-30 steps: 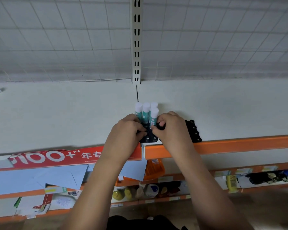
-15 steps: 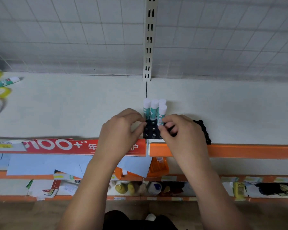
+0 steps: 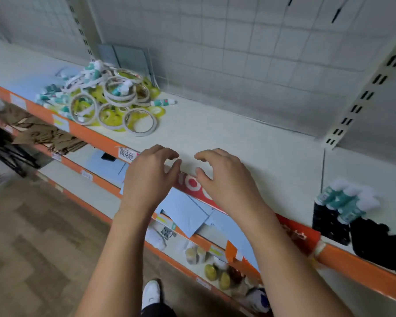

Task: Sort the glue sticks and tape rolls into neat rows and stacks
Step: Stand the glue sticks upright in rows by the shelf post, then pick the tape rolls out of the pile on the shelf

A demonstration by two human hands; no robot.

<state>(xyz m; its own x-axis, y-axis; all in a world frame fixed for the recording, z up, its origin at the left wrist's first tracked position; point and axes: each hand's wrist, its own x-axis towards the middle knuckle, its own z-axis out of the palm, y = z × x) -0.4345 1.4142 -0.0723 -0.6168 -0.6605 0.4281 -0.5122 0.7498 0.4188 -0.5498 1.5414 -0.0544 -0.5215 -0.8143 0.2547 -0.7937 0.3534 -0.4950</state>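
Both hands have left the black holder they were working at half a second ago, and the view has swung left. The holder, centred before, now sits far out at 4 o'clock, with its cluster of upright glue sticks standing in it. A second black holder lies just beside it at the shelf's front edge.

The left hand and the right hand hang side by side over the front of the white shelf. The fingers of each are loosely curved, the thumbs set apart, and they grip nothing. Whether any fingertip touches the shelf cannot be told. Between and beneath them runs a red banner fixed to the orange rail.

At 10 o'clock, well apart from the hands, lies an unsorted pile of tape rolls, white-rimmed and yellow-green, tangled with teal-and-white glue sticks. One loose glue stick lies flat at the pile's 3 o'clock edge.

Behind the shelf stands a white wire grid panel, with a slotted upright at 2 o'clock. On the lower shelves lie blue paper sheets and small yellow bottles. At 8 o'clock is a wood-patterned floor, and at 6 o'clock a white shoe.
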